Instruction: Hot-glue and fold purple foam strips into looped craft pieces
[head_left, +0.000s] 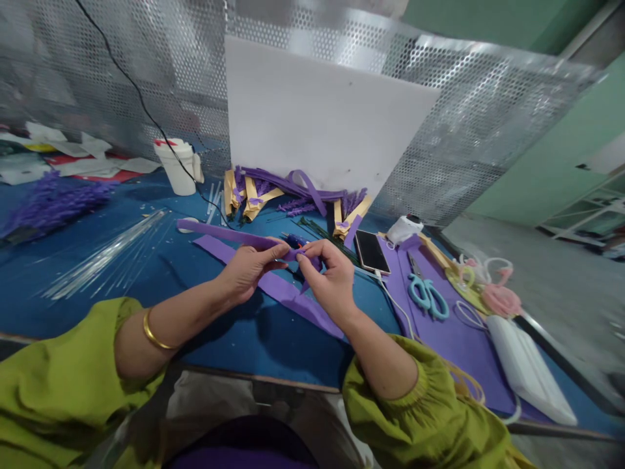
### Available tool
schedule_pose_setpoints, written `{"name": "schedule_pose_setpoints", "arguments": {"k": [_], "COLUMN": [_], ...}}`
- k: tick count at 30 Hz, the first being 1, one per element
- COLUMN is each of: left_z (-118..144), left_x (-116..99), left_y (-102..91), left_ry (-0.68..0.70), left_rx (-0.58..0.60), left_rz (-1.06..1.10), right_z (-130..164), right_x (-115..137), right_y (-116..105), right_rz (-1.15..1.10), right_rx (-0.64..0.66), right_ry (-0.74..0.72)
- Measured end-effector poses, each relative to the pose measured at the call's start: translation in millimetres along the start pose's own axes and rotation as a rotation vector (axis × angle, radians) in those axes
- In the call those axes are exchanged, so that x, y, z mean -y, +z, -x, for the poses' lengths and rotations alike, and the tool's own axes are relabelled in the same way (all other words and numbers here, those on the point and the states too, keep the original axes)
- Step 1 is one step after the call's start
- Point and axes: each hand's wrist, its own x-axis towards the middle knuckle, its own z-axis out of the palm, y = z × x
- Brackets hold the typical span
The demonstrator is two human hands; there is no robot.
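My left hand (249,268) and my right hand (328,273) meet over the blue table (146,280), both pinching the same long purple foam strip (222,234). The strip runs left from my fingers and a second purple strip (293,296) lies flat beneath my hands, reaching toward the table's near edge. A thin dark green wire stem seems to sit between my fingertips, mostly hidden. A gold bangle circles my left wrist.
A smartphone (371,251) with a white cable and teal scissors (428,296) lie to the right on a purple sheet. A white cup (176,167), clear plastic rods (107,257), a heap of purple strips (293,192) and a white board (322,124) stand behind.
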Motion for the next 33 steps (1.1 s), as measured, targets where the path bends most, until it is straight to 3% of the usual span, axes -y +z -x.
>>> {"name": "schedule_pose_setpoints", "arguments": {"k": [5, 10, 13, 20, 26, 33], "left_z": [-1, -7, -9, -6, -6, -2], "left_x": [-10, -19, -21, -23, -21, -17], "left_y": [0.0, -2.6, -4.2, -5.3, -6.5, -3.1], "left_ry": [-0.057, 0.043, 0.061, 0.115, 0.165, 0.169], "left_rx": [0.043, -0.029, -0.002, 0.088, 0.152, 0.165], "left_rz": [-0.008, 0.065, 0.090, 0.087, 0.025, -0.075], "right_z": [-6, -10, -9, -6, -4, -7], "right_x": [0, 1, 1, 2, -1, -1], "right_y": [-8, -16, -18, -18, -16, -16], "right_rz": [0.111, 0.203, 0.207, 0.203, 0.126, 0.344], "right_rx": [-0.082, -0.128, -0.107, -0.091, -0.106, -0.048], "right_ry": [-0.071, -0.233, -0.273, -0.311, -0.203, -0.294]}}
